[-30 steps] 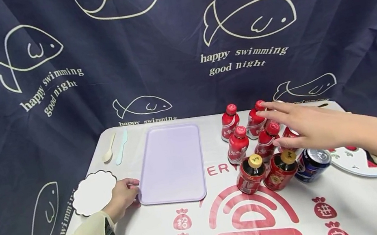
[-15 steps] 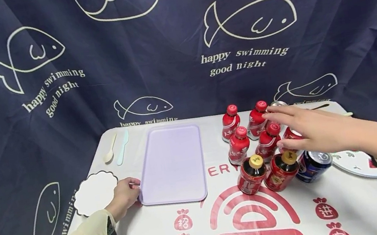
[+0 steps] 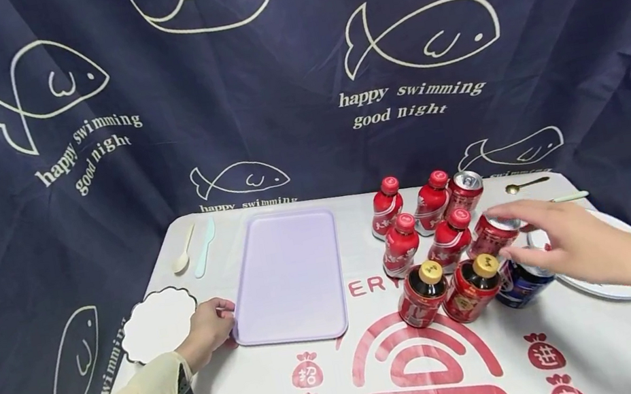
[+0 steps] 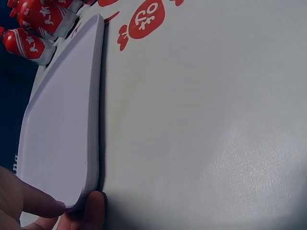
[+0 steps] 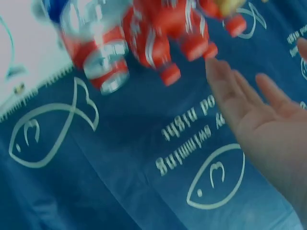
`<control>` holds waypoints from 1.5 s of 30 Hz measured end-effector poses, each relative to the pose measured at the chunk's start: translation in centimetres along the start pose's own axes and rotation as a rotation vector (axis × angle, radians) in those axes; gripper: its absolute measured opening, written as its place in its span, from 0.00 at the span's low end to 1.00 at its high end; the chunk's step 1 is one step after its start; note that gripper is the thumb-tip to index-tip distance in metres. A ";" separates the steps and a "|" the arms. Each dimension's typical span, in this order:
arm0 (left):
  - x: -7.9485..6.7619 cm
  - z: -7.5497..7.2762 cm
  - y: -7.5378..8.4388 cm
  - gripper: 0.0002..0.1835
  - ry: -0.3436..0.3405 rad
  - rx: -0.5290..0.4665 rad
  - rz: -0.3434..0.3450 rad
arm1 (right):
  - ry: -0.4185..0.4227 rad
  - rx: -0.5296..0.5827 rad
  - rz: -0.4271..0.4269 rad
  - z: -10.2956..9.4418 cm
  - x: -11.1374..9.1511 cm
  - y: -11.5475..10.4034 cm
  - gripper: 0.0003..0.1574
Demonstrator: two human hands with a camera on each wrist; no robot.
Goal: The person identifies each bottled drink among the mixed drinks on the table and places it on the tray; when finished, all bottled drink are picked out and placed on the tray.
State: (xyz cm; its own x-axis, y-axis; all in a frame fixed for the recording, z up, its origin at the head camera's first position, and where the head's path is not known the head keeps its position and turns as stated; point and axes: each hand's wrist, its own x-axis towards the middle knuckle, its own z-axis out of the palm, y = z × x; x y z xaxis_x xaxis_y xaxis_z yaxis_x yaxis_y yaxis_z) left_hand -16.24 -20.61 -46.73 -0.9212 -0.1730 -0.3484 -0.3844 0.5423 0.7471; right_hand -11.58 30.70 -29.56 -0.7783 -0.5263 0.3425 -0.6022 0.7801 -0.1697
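Note:
My left hand (image 3: pixel 209 327) grips the near left corner of a lilac tray (image 3: pixel 287 277); in the left wrist view the thumb (image 4: pixel 45 203) lies on its rim (image 4: pixel 91 143) with fingers against the outer side. My right hand (image 3: pixel 577 242) is held over the right part of the table, fingers extended, fingertips overlapping the top of a red can (image 3: pixel 490 237). A dark blue can (image 3: pixel 519 289) stands partly behind the hand. The blurred right wrist view shows the hand (image 5: pixel 264 115) with straight fingers and nothing in it.
Red bottles (image 3: pixel 400 245) and two yellow-capped dark bottles (image 3: pixel 421 297) stand left of the cans. Another red can (image 3: pixel 465 192) is behind. A white plate (image 3: pixel 606 292), gold spoon (image 3: pixel 527 185), scalloped white plate (image 3: pixel 160 323), cream spoon (image 3: pixel 181 258) and pale blue knife (image 3: pixel 204 247) lie around.
My right hand has moved right and lower, away from above the bottles, uncovering the back red can and the gold spoon. The left hand and tray stay in place.

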 end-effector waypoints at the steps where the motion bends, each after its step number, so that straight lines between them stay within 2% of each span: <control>1: 0.0 -0.1 0.1 0.15 -0.003 -0.001 0.001 | 0.013 0.009 0.011 0.4 -0.4 -0.2 0.40; 4: -0.1 -0.2 0.3 0.15 -0.005 -0.007 0.005 | 0.054 0.038 0.069 2.0 -1.6 -0.7 0.41; 7: -0.2 -0.4 0.5 0.15 -0.011 -0.021 -0.002 | 0.138 0.057 0.136 4.0 -2.7 -1.6 0.44; 11: -0.3 -0.3 0.4 0.16 -0.024 -0.039 -0.016 | 0.230 0.082 0.226 6.5 -4.4 -3.1 0.52; 15: -0.3 -0.3 0.2 0.16 -0.019 -0.048 -0.018 | 0.226 0.171 0.348 8.2 -5.1 -4.4 0.57; 20: -0.1 -0.1 0.1 0.16 -0.010 -0.042 -0.011 | 0.219 0.318 0.491 9.7 -5.3 -4.7 0.54; 25: -0.2 -0.1 0.1 0.16 -0.009 -0.039 0.000 | 0.298 0.410 0.591 11.2 -5.3 -4.8 0.51; 30: -0.2 -0.1 0.0 0.16 -0.009 -0.030 -0.006 | 0.439 0.445 0.608 13.3 -5.3 -4.5 0.52; 35: -0.2 -0.2 0.0 0.17 -0.005 -0.016 -0.014 | 0.573 0.474 0.551 15.5 -5.3 -3.5 0.52; 38: -0.2 -0.2 0.0 0.16 0.001 -0.016 -0.008 | 0.606 0.466 0.514 15.9 -5.1 -3.3 0.52; 45: -0.2 -0.2 0.0 0.16 0.000 -0.021 0.005 | 0.613 0.429 0.495 16.1 -4.6 -3.2 0.56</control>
State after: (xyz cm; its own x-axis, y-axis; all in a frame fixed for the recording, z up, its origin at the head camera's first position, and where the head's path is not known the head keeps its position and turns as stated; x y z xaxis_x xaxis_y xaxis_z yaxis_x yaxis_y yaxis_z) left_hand -16.01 -20.70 -46.57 -0.9230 -0.1707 -0.3448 -0.3813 0.5258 0.7604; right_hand -8.90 25.17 -45.51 -0.8088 0.2053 0.5511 -0.3335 0.6117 -0.7173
